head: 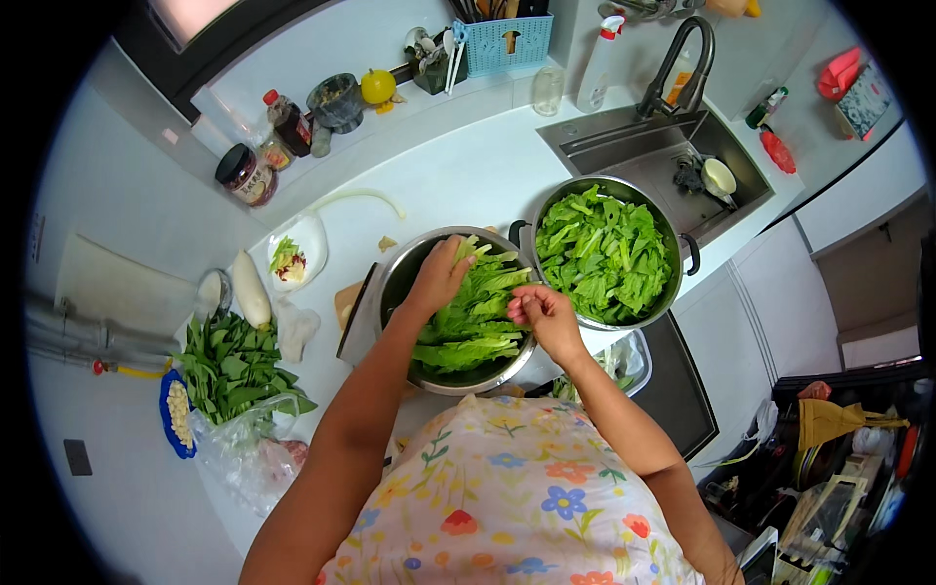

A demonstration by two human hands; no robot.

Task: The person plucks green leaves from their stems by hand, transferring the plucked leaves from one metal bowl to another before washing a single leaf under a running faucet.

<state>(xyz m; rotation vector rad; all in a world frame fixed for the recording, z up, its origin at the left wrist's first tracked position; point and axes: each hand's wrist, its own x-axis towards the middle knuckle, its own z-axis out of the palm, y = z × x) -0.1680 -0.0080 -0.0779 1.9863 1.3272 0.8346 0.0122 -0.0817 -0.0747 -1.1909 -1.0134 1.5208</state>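
A round stainless steel basin (479, 382) sits right before me, holding leafy greens (468, 322). My left hand (442, 274) rests on the stem ends at the basin's upper left, fingers curled over them; whether it grips any is unclear. Over the basin's right rim is my right hand (545, 314), fingers bent with their tips close to the stems; I cannot tell if a piece is between them. A steel pot with black handles (673, 219) stands at the upper right against the basin, filled with cut green leaves (603, 252).
Beyond the pot is a sink (629, 146) with a faucet (684, 73). At left lie a white radish (251, 289), leafy greens (234, 365), a plastic bag (248, 446) and a plate of cut seasonings (314, 248). Jars and a stone mortar (336, 102) line the ledge.
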